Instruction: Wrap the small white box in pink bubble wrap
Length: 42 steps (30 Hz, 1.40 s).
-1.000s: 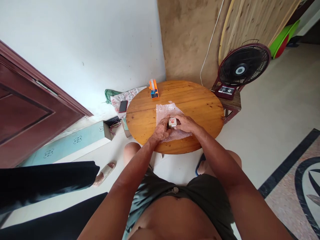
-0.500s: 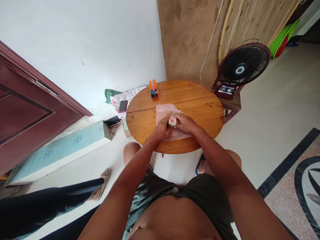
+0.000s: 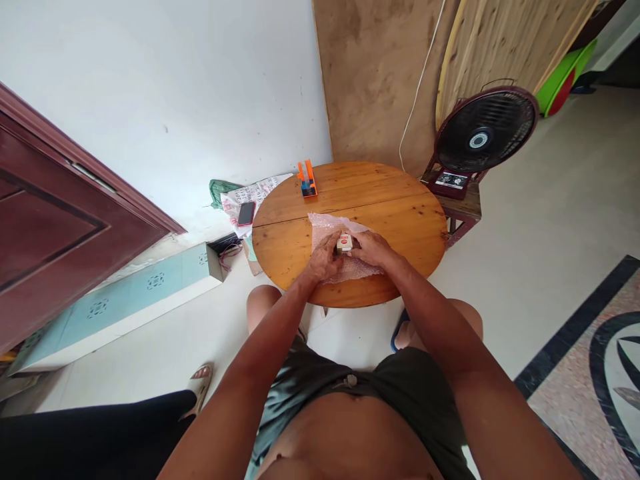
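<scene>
A small white box with a red mark (image 3: 345, 243) sits over a pinkish sheet of bubble wrap (image 3: 353, 269) near the front of the round wooden table (image 3: 285, 247). My left hand (image 3: 325, 257) grips the box from its left side, thumb and fingers curled against it. From the right, my right hand (image 3: 369, 248) closes on the opposite side. The box's lower part is partly hidden by my fingers. Behind my hands, the far part of the bubble wrap lies crinkled on the tabletop.
An orange tape dispenser (image 3: 307, 179) stands at the table's back edge. Left of the table a phone (image 3: 246, 214) lies on a printed sack (image 3: 235, 200). A fan (image 3: 483, 137) rests on a stool at right. Another person's foot (image 3: 201, 383) is at lower left.
The far edge of the bubble wrap has shifted and lies differently. My hands have barely moved on the box. The other person's leg at lower left has moved.
</scene>
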Each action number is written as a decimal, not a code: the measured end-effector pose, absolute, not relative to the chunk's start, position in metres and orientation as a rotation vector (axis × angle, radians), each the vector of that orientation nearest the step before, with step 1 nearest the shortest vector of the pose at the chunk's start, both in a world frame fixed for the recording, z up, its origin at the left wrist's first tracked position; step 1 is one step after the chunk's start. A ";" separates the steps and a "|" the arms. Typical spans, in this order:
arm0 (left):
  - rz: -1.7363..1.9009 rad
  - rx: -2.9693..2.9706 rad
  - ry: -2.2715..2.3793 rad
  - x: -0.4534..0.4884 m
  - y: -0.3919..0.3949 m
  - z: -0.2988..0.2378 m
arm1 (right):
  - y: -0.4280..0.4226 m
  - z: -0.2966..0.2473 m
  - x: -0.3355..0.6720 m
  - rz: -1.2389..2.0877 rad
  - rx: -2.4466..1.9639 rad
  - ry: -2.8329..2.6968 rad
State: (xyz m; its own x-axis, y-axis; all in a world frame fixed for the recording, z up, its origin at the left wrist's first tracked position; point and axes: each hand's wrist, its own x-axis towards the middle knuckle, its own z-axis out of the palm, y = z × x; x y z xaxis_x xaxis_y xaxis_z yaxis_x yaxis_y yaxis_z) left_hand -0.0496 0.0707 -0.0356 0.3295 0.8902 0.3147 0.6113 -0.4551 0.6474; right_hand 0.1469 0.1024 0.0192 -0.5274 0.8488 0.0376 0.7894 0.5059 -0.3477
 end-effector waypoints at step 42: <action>0.789 1.979 1.515 -0.049 0.066 -0.015 | 0.034 -0.017 0.171 0.038 -0.859 -2.464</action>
